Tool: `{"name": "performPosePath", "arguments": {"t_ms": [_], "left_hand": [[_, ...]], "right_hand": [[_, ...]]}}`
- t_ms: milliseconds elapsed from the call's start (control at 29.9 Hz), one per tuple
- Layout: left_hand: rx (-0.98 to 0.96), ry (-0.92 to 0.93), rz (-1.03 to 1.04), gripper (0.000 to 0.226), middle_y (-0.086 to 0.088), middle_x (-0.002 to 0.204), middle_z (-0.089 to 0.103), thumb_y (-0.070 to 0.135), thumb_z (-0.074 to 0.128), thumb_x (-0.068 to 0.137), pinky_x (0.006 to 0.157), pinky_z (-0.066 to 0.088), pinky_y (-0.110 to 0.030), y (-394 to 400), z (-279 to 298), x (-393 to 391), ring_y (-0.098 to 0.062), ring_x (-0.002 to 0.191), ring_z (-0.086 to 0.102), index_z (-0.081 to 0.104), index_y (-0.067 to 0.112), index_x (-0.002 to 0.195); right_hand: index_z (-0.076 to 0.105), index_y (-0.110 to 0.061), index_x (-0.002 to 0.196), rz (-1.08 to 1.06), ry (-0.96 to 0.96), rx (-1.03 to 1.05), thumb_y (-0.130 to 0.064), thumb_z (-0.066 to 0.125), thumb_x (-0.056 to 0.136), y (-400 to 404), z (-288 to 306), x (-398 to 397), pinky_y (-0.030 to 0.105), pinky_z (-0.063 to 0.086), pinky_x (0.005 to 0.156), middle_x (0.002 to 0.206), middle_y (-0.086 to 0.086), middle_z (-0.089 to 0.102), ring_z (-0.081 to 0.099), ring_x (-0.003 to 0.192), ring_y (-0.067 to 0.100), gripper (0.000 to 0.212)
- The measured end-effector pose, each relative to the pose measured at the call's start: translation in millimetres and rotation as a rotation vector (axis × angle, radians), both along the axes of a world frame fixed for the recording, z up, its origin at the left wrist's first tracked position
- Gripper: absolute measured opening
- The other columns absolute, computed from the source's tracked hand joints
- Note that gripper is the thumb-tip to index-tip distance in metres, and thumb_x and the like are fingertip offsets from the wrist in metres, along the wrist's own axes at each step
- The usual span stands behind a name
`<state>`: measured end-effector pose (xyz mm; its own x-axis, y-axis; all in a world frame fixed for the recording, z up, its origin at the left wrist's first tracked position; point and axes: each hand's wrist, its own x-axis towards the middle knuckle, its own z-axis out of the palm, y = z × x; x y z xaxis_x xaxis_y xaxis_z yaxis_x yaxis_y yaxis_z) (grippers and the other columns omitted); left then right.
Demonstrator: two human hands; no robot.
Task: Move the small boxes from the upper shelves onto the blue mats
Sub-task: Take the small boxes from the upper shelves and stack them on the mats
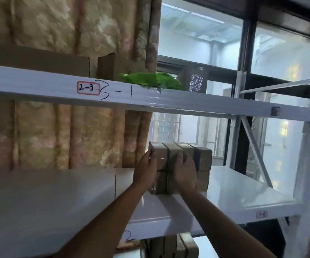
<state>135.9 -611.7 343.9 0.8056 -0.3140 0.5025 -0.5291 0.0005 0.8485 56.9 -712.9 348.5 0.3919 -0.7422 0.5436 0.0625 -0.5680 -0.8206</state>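
Observation:
A stack of small brown cardboard boxes [202,159] stands in two layers on a white shelf board [243,185], with several boxes side by side in each layer. My left hand [145,170] grips the left end of the stack, fingers on the top-left box. My right hand [185,172] lies against the front of the stack near its middle, fingers curled onto an upper box. No blue mat is in view.
A white shelf beam [169,99] marked "2-3" crosses above; on it lie a green bag [150,80] and brown cartons [109,67]. More small boxes [171,246] sit on the level below. A patterned curtain hangs at left, a window at right.

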Motion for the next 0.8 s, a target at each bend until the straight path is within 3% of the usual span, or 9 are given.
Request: {"name": "performPosePath", "arguments": {"t_ms": [67, 167, 234, 334, 435, 535, 702, 802], "left_hand": [[-0.029, -0.004, 0.019, 0.049, 0.009, 0.123, 0.067, 0.069, 0.035, 0.097, 0.096, 0.052, -0.04, -3.9, -0.9, 5.3, -0.011, 0.106, 0.062, 0.054, 0.043, 0.134], [-0.051, 0.004, 0.037, 0.043, 0.013, 0.12, 0.068, 0.062, 0.042, 0.098, 0.095, 0.054, -0.038, -2.6, 0.3, 8.1, -0.011, 0.106, 0.064, 0.058, 0.04, 0.131], [-0.066, -0.003, 0.042, 0.041, 0.015, 0.117, 0.068, 0.061, 0.045, 0.096, 0.094, 0.055, -0.038, 1.1, 1.1, 6.2, -0.009, 0.105, 0.065, 0.06, 0.04, 0.128], [-0.077, -0.025, 0.055, 0.041, 0.016, 0.113, 0.068, 0.063, 0.044, 0.095, 0.092, 0.055, -0.038, 10.9, 2.6, -2.9, -0.006, 0.102, 0.064, 0.061, 0.039, 0.124], [-0.117, -0.058, 0.084, 0.037, 0.017, 0.109, 0.066, 0.06, 0.045, 0.097, 0.087, 0.052, -0.031, 25.5, 7.7, -23.8, -0.007, 0.102, 0.062, 0.062, 0.037, 0.12], [-0.144, -0.086, 0.107, 0.038, 0.015, 0.107, 0.064, 0.056, 0.045, 0.1, 0.073, 0.044, -0.022, 44.5, 15.5, -54.0, -0.008, 0.099, 0.062, 0.061, 0.033, 0.125], [-0.172, -0.096, 0.161, 0.038, 0.015, 0.117, 0.063, 0.058, 0.046, 0.099, 0.069, 0.041, -0.019, 82.2, 16.0, -115.3, 0.007, 0.092, 0.057, 0.058, 0.038, 0.129], [-0.173, -0.1, 0.236, 0.037, 0.014, 0.116, 0.065, 0.059, 0.044, 0.099, 0.077, 0.047, -0.025, 109.5, 6.0, -156.9, -0.006, 0.098, 0.063, 0.058, 0.038, 0.126]], "right_hand": [[0.066, -0.026, 0.114, 0.001, -0.001, -0.011, -0.055, 0.032, 0.106, -4.6, 1.4, 0.8, 0.036, 0.051, 0.085, 0.103, -0.006, 0.069, 0.066, 0.095, 0.018, 0.045], [0.066, -0.02, 0.118, 0.01, 0.023, 0.016, -0.052, 0.036, 0.107, -9.5, 4.6, -0.5, 0.034, 0.043, 0.082, 0.104, -0.002, 0.067, 0.061, 0.093, 0.019, 0.045], [0.066, -0.019, 0.119, 0.009, 0.029, 0.027, -0.053, 0.037, 0.106, -8.9, 5.7, -3.2, 0.037, 0.046, 0.082, 0.104, 0.0, 0.07, 0.064, 0.095, 0.022, 0.046], [0.064, -0.021, 0.112, 0.031, 0.022, 0.043, -0.056, 0.039, 0.105, -0.4, 5.4, -11.9, 0.037, 0.048, 0.08, 0.091, -0.01, 0.065, 0.064, 0.09, 0.018, 0.044], [0.064, -0.022, 0.11, 0.057, -0.006, 0.028, -0.063, 0.039, 0.102, 13.0, 9.6, -28.0, 0.038, 0.052, 0.081, 0.094, -0.009, 0.068, 0.066, 0.09, 0.017, 0.049], [0.064, -0.021, 0.116, 0.087, -0.035, 0.017, -0.061, 0.042, 0.102, 29.6, 16.9, -54.2, 0.037, 0.05, 0.082, 0.102, -0.006, 0.07, 0.066, 0.094, 0.018, 0.048], [0.063, -0.024, 0.116, 0.162, -0.046, -0.045, -0.059, 0.043, 0.102, 60.1, 19.8, -112.8, 0.034, 0.049, 0.082, 0.099, -0.012, 0.067, 0.065, 0.093, 0.013, 0.042], [0.061, -0.033, 0.108, 0.215, -0.058, -0.029, -0.065, 0.044, 0.099, 84.1, 11.8, -148.3, 0.037, 0.054, 0.086, 0.091, -0.022, 0.062, 0.062, 0.087, 0.006, 0.038]]}}
